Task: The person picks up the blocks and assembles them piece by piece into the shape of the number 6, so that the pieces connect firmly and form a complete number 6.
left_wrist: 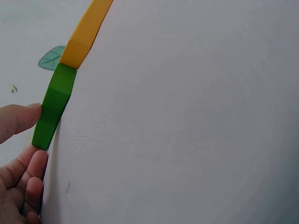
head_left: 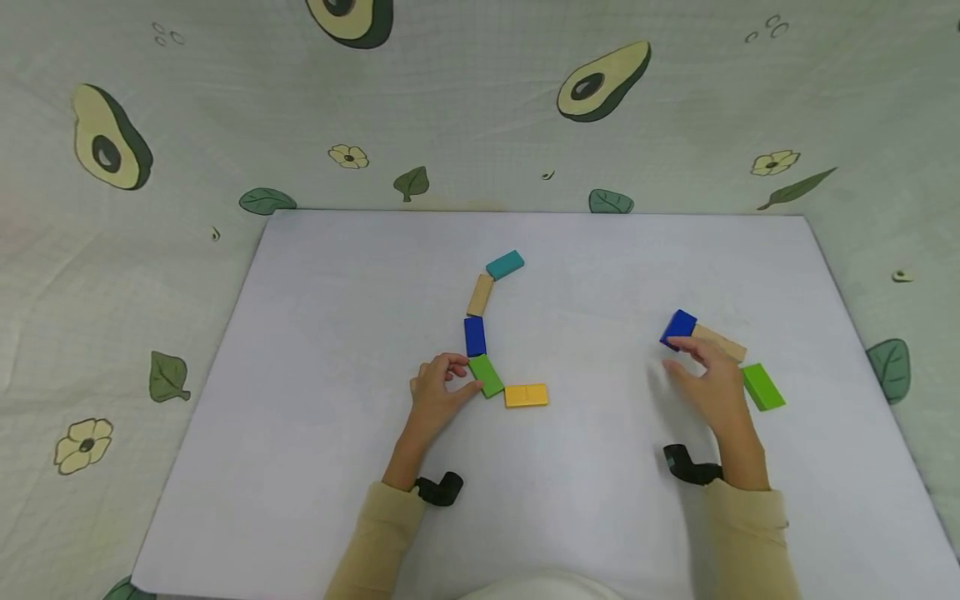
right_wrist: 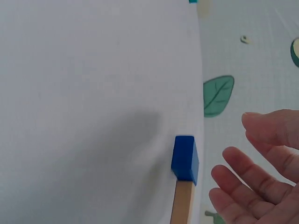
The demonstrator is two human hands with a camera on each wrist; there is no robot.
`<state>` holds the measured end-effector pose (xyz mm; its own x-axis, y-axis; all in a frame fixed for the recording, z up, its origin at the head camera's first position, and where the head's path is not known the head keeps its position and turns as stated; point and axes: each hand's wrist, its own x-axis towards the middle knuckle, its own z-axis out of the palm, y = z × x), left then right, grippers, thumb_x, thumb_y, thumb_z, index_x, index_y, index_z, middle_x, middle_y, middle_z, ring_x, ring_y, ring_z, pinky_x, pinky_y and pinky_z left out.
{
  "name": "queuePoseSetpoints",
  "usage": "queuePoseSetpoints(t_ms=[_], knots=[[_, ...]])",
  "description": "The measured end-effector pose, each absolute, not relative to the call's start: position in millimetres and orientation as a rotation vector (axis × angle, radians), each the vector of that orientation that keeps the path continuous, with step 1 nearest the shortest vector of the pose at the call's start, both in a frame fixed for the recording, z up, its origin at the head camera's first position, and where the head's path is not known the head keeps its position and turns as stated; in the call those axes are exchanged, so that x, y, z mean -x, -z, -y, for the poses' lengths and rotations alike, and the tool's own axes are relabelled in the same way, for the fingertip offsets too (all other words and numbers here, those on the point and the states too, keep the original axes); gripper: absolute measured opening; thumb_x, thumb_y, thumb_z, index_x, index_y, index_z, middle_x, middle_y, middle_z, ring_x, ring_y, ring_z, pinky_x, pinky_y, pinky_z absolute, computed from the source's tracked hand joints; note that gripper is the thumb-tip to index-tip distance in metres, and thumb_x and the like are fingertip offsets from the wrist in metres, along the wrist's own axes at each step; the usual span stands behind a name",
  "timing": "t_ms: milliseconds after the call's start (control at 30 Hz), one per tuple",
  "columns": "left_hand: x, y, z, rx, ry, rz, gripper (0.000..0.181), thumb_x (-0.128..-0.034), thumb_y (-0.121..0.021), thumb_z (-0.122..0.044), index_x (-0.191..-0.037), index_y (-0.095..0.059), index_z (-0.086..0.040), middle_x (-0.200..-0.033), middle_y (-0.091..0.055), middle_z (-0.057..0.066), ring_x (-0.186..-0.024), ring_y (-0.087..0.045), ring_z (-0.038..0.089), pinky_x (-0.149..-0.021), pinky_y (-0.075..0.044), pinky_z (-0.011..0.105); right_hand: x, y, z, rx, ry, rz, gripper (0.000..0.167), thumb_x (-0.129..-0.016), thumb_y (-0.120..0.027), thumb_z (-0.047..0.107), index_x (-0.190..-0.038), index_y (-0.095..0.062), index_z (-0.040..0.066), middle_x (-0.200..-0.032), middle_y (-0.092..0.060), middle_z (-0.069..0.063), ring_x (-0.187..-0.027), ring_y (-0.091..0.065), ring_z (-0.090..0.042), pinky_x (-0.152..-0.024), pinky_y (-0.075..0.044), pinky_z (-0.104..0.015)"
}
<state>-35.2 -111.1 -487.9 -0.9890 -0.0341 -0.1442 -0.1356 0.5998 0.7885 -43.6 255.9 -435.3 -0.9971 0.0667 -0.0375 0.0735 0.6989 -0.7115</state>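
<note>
On the left, my left hand (head_left: 435, 393) pinches a green block (head_left: 487, 377) between thumb and finger; the left wrist view shows the thumb against its side. A yellow block (head_left: 527, 396) meets its lower right end. Up from the green block runs a curved line of a dark blue block (head_left: 475, 337), a natural wood block (head_left: 480, 296) and a teal block (head_left: 506, 265). My right hand (head_left: 712, 385), fingers loosely bent and holding nothing, hovers by a second blue block (right_wrist: 185, 158) and a second wood block (right_wrist: 182, 201). Another green block (head_left: 764, 387) lies beside that wrist.
The blocks lie on a white tabletop (head_left: 330, 317), its far edge running across the middle of the head view. Beyond it hangs or lies a pale cloth (head_left: 480, 100) printed with avocados and leaves. Each wrist carries a small black camera mount (head_left: 442, 489).
</note>
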Motion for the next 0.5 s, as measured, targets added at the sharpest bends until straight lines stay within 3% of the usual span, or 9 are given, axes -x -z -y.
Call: queuePoseSetpoints(t_ms=[333,500], knots=[[35.1,487.1,111.1,0.149,-1.333,-2.702,0.038,-0.0778,-0.074,-0.029,-0.109,-0.058,-0.015,-0.09,-0.058,0.0,-0.089,-0.044,0.017,-0.081,-0.022,0.037,56.1,433.9,-295.6,-0.379,1.043,-2.919,0.039,-0.093,-0.053,0.012,-0.129,-0.049,-0.004,-0.135,-0.041,-0.029,-0.127,-0.034,-0.049,-0.099,-0.028,-0.061],[34.7,484.9,110.6,0.141,-1.341,-2.709,0.038,-0.0778,-0.074,-0.03,-0.109,-0.058,-0.015,-0.09,-0.058,0.0,-0.088,-0.044,0.017,-0.082,-0.022,0.038,59.2,438.3,-307.3,-0.416,0.953,-2.926,0.04,-0.093,-0.053,0.011,-0.129,-0.048,-0.005,-0.133,-0.041,-0.031,-0.124,-0.037,-0.048,-0.096,-0.032,-0.06]])
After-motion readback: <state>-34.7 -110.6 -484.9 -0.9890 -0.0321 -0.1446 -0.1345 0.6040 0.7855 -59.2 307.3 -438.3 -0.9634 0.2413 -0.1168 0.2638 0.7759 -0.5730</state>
